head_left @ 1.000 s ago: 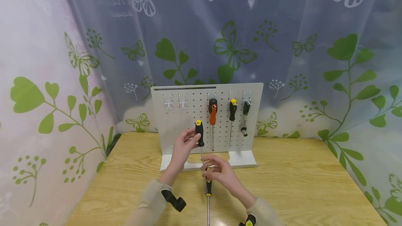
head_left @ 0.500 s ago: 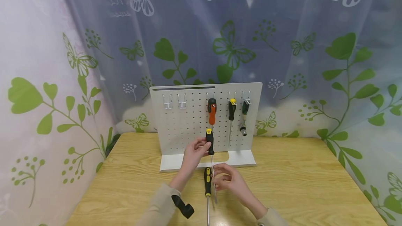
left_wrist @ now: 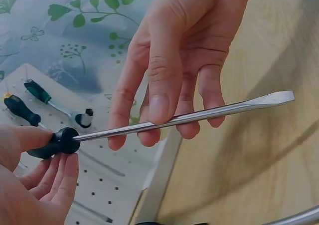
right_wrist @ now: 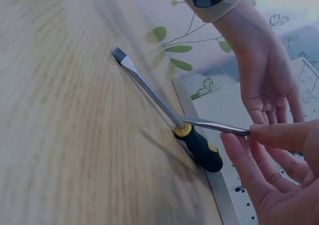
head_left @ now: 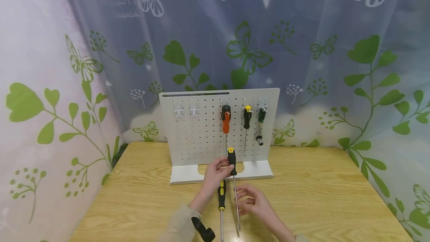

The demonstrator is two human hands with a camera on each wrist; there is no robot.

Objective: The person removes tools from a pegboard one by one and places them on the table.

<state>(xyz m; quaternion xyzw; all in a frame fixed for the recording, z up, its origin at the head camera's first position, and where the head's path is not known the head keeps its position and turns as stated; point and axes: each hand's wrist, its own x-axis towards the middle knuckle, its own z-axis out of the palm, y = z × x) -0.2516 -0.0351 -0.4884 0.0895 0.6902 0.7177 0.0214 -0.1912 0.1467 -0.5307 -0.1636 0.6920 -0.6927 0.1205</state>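
Observation:
My left hand grips the black handle of a flat-blade screwdriver with a yellow end cap. Lower down, my right hand pinches its steel shaft between thumb and fingers. The left wrist view shows the handle in my left hand and the flat tip past my right hand's fingers. A second flat-blade screwdriver, black and yellow, lies on the wooden table just left of the held one. Its shaft runs toward me, and its whole length shows in the right wrist view.
Behind my hands stands a white pegboard on a white base. An orange and black screwdriver, a black one with a yellow top and a green-handled socket tool hang on it. Metal hooks sit at its upper left.
Both hands have moved right and toward me with the screwdriver. It was left of and over the lying screwdriver and now stands to its right. The lying one has not moved.

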